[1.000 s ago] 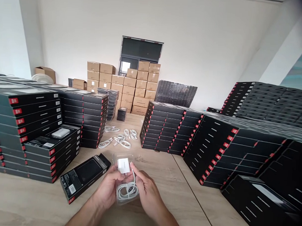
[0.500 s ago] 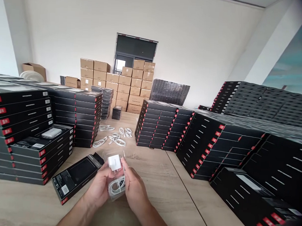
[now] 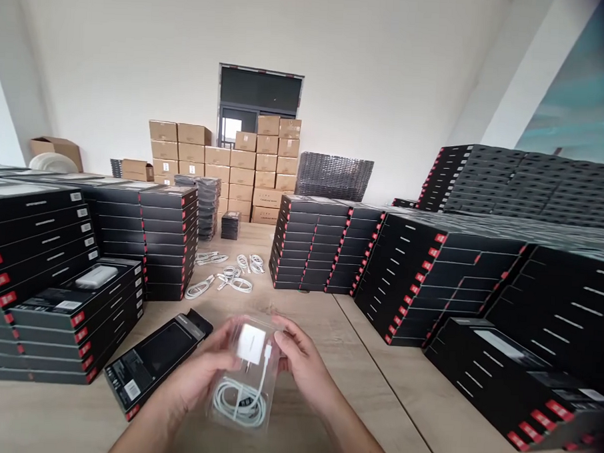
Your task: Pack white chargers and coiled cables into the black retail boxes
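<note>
Between my hands is a clear plastic blister tray (image 3: pixel 269 393), tilted up toward me above the table. Inside its upper part lies a white charger plug (image 3: pixel 251 343); a coiled white cable (image 3: pixel 240 403) fills the lower part, its connector beside the plug. My left hand (image 3: pixel 210 364) grips the tray's left edge with its thumb across the front. On the upper right edge, my right hand (image 3: pixel 299 356) pinches the plastic near the connector. Just left of my left hand, a black box (image 3: pixel 156 360) lies flat with its far end flap open.
Several coiled white cables (image 3: pixel 234 278) lie farther up the table (image 3: pixel 322 334). Stacked black boxes stand on the left (image 3: pixel 166 240) and right (image 3: pixel 400 277). A white charger (image 3: pixel 97 276) rests on a lower left stack. Brown cartons (image 3: pixel 241 177) are piled at the back.
The blister tray has turned to face me more fully, showing the plug and whole cable coil. Both hands have moved slightly right, and my right hand has shifted to its upper edge.
</note>
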Motion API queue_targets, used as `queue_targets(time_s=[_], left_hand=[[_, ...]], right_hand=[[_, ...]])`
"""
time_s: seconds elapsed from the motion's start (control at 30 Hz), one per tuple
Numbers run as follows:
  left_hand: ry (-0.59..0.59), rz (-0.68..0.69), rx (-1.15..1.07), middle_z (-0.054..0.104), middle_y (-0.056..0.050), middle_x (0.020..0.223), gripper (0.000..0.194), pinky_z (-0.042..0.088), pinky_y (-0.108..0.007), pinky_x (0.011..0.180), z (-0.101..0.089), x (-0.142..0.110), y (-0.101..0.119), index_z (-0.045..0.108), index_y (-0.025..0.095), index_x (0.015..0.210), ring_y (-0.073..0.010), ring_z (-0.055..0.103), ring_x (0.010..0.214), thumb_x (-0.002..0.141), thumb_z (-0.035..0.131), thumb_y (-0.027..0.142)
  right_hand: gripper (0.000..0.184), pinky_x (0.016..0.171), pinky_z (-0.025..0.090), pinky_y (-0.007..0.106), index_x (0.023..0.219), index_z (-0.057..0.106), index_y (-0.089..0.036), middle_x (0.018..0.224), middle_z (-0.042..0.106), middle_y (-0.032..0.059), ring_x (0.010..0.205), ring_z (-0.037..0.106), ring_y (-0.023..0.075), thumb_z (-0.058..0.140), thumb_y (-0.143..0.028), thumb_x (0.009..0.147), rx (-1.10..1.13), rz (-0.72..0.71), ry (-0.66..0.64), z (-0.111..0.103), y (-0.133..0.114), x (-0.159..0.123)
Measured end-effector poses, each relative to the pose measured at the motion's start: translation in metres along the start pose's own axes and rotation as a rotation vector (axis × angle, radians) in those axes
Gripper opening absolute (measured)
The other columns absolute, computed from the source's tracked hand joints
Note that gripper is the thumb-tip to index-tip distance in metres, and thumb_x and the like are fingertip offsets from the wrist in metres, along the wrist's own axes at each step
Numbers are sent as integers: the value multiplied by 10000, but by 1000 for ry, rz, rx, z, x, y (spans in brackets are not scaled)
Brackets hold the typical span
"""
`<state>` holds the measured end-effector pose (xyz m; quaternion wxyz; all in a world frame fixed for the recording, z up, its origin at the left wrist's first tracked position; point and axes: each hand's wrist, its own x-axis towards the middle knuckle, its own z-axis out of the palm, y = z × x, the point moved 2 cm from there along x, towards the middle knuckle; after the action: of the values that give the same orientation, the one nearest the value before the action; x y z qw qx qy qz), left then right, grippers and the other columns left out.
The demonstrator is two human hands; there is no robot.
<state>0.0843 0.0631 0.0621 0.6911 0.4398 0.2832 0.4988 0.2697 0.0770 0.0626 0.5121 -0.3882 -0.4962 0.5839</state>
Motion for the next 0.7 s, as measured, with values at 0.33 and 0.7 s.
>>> queue_targets(time_s=[0.33,0.7], left_hand=[[529,-153,1628,396,-207,1450,741,130,-632,1069,-83,-1,24,522,193,1247,-466,280,1359,567,689,438],[241,296,1346,492,-107,1370,796,257,-442,1102,-10,-4,12,485,246,1325,-353,375,1316,565,718,290]], right_hand=[[305,489,501,226,938,540,-214,610,666,-40,564,655,152,715,-315,708,249,23,307,-22,3,10],[741,781,576,352,1390,417,-271,690,679,-59,766,715,173,754,-340,734,413,-113,228,-1,-6,1]])
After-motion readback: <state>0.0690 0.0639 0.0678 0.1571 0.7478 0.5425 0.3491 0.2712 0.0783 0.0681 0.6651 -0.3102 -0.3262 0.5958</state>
